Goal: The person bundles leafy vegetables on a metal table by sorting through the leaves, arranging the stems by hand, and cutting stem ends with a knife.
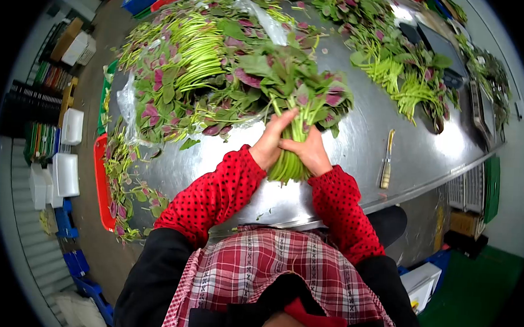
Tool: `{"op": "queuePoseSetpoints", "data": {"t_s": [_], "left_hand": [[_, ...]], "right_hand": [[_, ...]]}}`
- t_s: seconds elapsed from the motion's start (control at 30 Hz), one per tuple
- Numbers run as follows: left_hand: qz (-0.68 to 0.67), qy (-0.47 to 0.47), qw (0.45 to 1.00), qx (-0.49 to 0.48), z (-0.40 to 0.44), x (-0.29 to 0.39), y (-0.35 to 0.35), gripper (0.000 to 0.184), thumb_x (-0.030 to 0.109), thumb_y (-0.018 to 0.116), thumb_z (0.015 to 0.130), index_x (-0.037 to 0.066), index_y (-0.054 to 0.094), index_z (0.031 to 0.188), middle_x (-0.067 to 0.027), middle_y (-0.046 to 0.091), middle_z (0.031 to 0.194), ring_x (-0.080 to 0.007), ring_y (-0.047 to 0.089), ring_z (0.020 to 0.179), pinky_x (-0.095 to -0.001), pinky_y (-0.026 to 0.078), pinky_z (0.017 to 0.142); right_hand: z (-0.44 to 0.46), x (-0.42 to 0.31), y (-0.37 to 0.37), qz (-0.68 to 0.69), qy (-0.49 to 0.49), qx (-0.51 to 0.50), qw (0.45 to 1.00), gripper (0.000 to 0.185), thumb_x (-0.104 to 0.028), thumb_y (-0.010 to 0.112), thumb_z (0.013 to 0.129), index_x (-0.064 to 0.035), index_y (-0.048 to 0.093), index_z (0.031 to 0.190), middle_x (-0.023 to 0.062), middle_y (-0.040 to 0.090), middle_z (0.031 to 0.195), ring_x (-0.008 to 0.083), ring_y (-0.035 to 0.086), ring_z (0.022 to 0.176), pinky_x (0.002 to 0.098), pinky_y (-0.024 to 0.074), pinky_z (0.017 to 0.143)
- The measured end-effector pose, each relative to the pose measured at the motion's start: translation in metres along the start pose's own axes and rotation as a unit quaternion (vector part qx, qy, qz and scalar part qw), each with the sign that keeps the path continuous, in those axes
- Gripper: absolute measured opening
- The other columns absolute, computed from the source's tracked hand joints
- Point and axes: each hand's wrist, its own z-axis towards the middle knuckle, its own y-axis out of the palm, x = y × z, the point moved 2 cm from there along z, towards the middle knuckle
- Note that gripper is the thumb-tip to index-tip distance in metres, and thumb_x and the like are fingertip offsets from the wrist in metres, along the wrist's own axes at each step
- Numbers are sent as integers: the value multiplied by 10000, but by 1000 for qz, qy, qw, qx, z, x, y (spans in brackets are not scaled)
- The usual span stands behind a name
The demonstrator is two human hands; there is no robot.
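Note:
Both of my hands are wrapped round one bunch of amaranth greens (303, 95), with green and purple leaves pointing away from me and stem ends toward me. My left hand (270, 139) grips the stems from the left side. On the right side, my right hand (310, 151) closes round the same stems, its thumb reaching across them. The bunch is held over the steel table (356, 150), close to its front edge. Just beyond and to the left lies a large heap of loose amaranth (190, 61). To the right, a knife (387, 160) with a pale handle rests on the table.
More tied-looking bunches of greens (395, 70) lie at the back right, near a dark scale-like device (442, 48). A red crate (102, 183) with scattered leaves stands at the table's left side. Clear plastic sheets (127, 108) lie by the heap.

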Motion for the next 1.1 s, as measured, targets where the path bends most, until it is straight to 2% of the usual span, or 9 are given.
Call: {"op": "queuePoseSetpoints", "data": {"t_s": [0.07, 0.17, 0.3, 0.43, 0.57, 0.6, 0.8, 0.97, 1.1], "left_hand": [[105, 98, 990, 4, -19, 13, 15, 515, 313, 613, 887, 24, 454, 1282, -78, 600, 1172, -184, 567, 1093, -332, 415, 985], [512, 270, 809, 96, -46, 34, 30, 664, 297, 710, 812, -11, 386, 1302, -157, 617, 1123, -252, 588, 1075, -365, 435, 956], [563, 321, 750, 130, -54, 41, 27, 738, 414, 725, 748, -20, 414, 1258, -224, 584, 1073, -377, 578, 976, -434, 424, 850], [498, 407, 738, 201, -90, 29, 4, 405, 134, 743, 772, -31, 581, 1104, -177, 594, 1080, -274, 593, 1018, -330, 467, 883], [510, 254, 781, 256, -47, 14, -61, 650, 417, 710, 803, -67, 530, 1199, -209, 577, 1150, -325, 569, 1063, -373, 447, 929], [369, 113, 904, 186, -32, 7, -63, 751, 516, 640, 840, -96, 485, 1247, -217, 539, 1251, -299, 529, 1147, -371, 412, 977], [29, -74, 992, -102, 12, -46, -41, 758, 647, 359, 921, 72, 350, 1415, -153, 535, 1289, -238, 524, 1172, -391, 388, 1013], [139, -51, 986, -72, -16, -18, 10, 608, 545, 457, 937, 18, 545, 1229, -94, 628, 1120, -159, 591, 1008, -308, 452, 898], [199, 174, 964, 2, -88, 9, 27, 427, 248, 658, 873, -6, 576, 1206, -81, 624, 1132, -174, 570, 1042, -312, 432, 928]], "right_hand": [[-4, -26, 7, -8, -92, -33, 995, 563, -37, 783, 678, 10, 520, 1173, 74, 630, 1053, 173, 601, 964, 314, 482, 864], [-8, -54, 22, -52, -185, -44, 980, 400, -62, 721, 741, -13, 564, 1106, 27, 627, 985, 133, 585, 854, 281, 494, 758], [-1, -58, 24, 36, -95, -59, 993, 340, -27, 677, 723, -9, 575, 1046, 14, 610, 891, 103, 570, 746, 251, 489, 669], [-2, -40, 16, 122, -19, -41, 992, 305, 16, 647, 706, 20, 574, 1002, 58, 609, 786, 161, 611, 657, 284, 514, 611], [-16, -23, 6, 128, 61, -50, 989, 323, -30, 640, 716, 14, 555, 1025, 78, 608, 777, 182, 615, 633, 303, 519, 585], [-14, -19, 3, 115, 69, -57, 989, 318, -68, 643, 722, 7, 553, 1018, 87, 616, 785, 187, 620, 640, 310, 522, 590], [-20, -24, -30, 161, 71, -67, 982, 439, -149, 669, 702, 12, 540, 1089, 84, 616, 785, 183, 610, 639, 289, 517, 579], [-28, -47, -40, 72, 91, -96, 988, 465, -20, 679, 675, 56, 547, 1115, 141, 647, 966, 237, 654, 861, 334, 537, 770], [-41, -94, 19, -187, -141, -181, 955, 476, -76, 722, 629, 32, 567, 1066, 116, 662, 859, 251, 648, 760, 354, 523, 716]]}}
